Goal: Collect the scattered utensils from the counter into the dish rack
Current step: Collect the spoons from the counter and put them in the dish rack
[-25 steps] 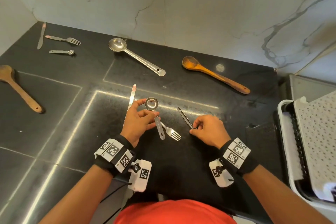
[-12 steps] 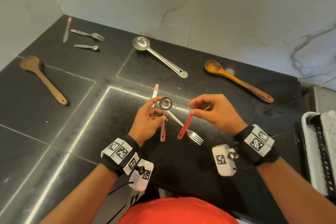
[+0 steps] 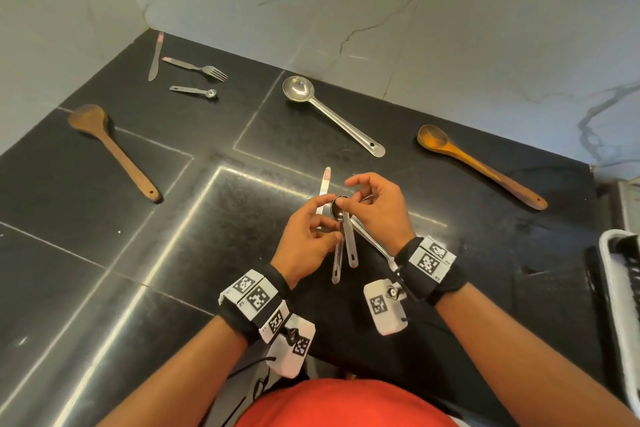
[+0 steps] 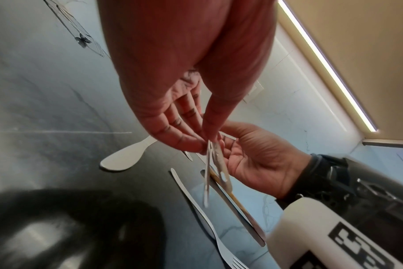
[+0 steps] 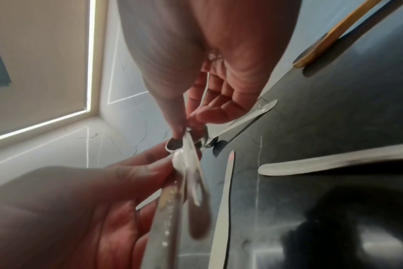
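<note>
My left hand (image 3: pixel 304 246) pinches two small measuring spoons (image 3: pixel 343 239) by their necks, handles dangling above the counter (image 3: pixel 104 270); my right hand (image 3: pixel 377 208) pinches at their bowls. I judge one could slip out and clatter, far from the dish rack (image 3: pixel 620 288).

My hands (image 3: pixel 346 218) are over the counter (image 3: pixel 104 253). The ladle (image 3: pixel 329 114) lies behind them, the rack (image 3: pixel 620 288) far right.
</note>
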A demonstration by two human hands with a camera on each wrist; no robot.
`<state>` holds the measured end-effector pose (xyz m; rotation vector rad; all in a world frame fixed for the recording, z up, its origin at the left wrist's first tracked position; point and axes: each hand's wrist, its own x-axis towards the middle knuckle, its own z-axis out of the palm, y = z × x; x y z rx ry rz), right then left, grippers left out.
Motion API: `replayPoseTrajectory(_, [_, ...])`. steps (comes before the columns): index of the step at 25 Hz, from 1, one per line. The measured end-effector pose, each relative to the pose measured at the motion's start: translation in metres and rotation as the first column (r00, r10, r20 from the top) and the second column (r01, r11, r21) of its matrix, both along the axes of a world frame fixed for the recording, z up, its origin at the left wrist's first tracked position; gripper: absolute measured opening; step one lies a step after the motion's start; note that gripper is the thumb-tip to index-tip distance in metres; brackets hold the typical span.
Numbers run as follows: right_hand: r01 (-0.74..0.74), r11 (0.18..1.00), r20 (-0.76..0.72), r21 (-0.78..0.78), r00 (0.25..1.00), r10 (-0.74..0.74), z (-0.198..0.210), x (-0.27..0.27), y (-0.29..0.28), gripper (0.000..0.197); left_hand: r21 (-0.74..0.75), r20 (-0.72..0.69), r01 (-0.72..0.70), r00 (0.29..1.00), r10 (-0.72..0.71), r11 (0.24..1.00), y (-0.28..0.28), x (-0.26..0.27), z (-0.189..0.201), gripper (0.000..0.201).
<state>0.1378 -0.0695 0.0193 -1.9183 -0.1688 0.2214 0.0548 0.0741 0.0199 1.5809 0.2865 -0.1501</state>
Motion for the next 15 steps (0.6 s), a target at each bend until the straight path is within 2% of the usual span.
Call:
replayPoseTrajectory(3, [0.034,0.999,-0.077,-0.035,0.996,-0.037,-0.004,0.004,0.010,0.030,-0.032,0.009,-0.016,1.000,0.016,0.999,0.009,0.003,0.002,0.060])
replayPoseTrajectory(6, [-0.054,0.999,-0.194,-0.009,0.980,0.051,-0.003,0.009,0.026,0.013,-0.070,-0.001,-0.032,0.999,0.032,0.997,0.022,0.007,0.005,0.058])
replayPoseTrajectory(11, [-0.207,0.976,-0.188,-0.067,0.963,0.191,0.009,0.033,0.059,0.015,-0.162,-0.045,-0.026,0.999,0.019,0.986,0.057,0.023,0.011,0.050])
replayPoseTrajectory(13, [-0.275,0.955,-0.185,-0.107,0.950,0.253,0.014,0.056,0.077,0.016,-0.060,-0.063,-0.011,0.998,0.007,0.998,0.086,0.041,0.010,0.046])
replayPoseTrajectory(15, [-0.321,0.928,-0.171,-0.189,0.941,0.291,0.013,0.085,0.101,0.015,0.151,-0.024,-0.019,0.999,0.023,0.988,0.122,0.066,0.009,0.042])
